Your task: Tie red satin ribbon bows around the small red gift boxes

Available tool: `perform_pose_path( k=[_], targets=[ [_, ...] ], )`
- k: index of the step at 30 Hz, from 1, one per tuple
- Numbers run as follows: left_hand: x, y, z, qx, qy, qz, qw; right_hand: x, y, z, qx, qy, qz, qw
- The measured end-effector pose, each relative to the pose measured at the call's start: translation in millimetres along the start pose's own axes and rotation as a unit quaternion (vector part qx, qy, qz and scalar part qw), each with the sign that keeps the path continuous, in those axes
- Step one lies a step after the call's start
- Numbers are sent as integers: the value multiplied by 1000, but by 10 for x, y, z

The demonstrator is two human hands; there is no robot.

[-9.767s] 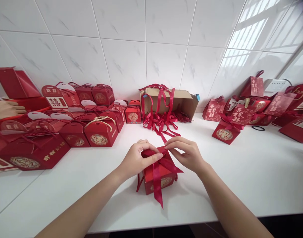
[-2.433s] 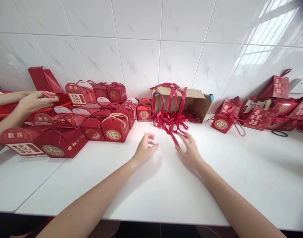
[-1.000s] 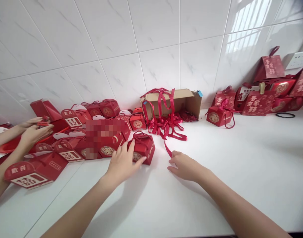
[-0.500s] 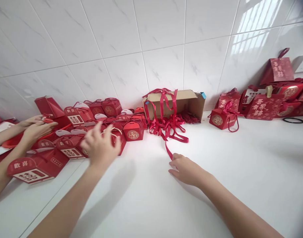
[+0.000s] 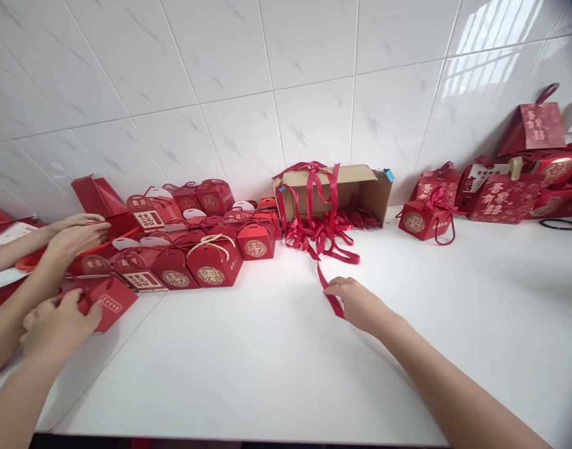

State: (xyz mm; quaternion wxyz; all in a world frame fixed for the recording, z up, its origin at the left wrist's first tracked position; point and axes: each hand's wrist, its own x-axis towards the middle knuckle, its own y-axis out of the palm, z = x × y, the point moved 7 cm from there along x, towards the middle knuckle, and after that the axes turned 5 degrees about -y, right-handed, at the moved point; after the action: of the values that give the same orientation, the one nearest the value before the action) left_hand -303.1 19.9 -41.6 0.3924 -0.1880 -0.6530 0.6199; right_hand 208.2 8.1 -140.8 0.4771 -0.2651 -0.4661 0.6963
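At the near left, my left hand (image 5: 61,321) has its fingers curled over the top of a red gift box (image 5: 116,300), which stands on the white table. Much of that box is covered by the hand. My right hand (image 5: 358,302) pinches a red ribbon (image 5: 322,275) above the middle of the table. The ribbon runs back towards a tangle of red ribbons (image 5: 321,234), which spills from an open cardboard box (image 5: 377,193) lying on its side. Just right of my left hand stands a red box with a cream cord bow (image 5: 215,268).
Another person's hands (image 5: 78,240) work at an orange-red tray (image 5: 122,240) on the left. Several red gift boxes (image 5: 258,243) are packed along the wall. To the right stand a bow-tied box (image 5: 419,221), more red boxes (image 5: 505,199) and a black ring (image 5: 560,224).
My left hand has moved left and down, from above the row of boxes onto the near gift box. My right hand still pinches the ribbon, with a tail now showing below the fingers.
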Motion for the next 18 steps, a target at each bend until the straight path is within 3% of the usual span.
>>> perform_pose_path(
  k=[6, 11, 14, 18],
  targets=[
    [-245, -14, -85, 45, 70, -45, 996, 15, 32, -26, -7, 9, 10, 1000],
    [-863, -59, -331, -6, 156, -109, 982, 12, -15, 17, 14, 36, 6, 999],
    [-1404, -179, -584, -98, 276, -158, 943, 15, -50, 67, 12, 23, -6, 1000],
    [-2082, -305, -1067, -248, 453, -109, 849, 22, -195, 156, 100, -30, -104, 989]
  ],
)
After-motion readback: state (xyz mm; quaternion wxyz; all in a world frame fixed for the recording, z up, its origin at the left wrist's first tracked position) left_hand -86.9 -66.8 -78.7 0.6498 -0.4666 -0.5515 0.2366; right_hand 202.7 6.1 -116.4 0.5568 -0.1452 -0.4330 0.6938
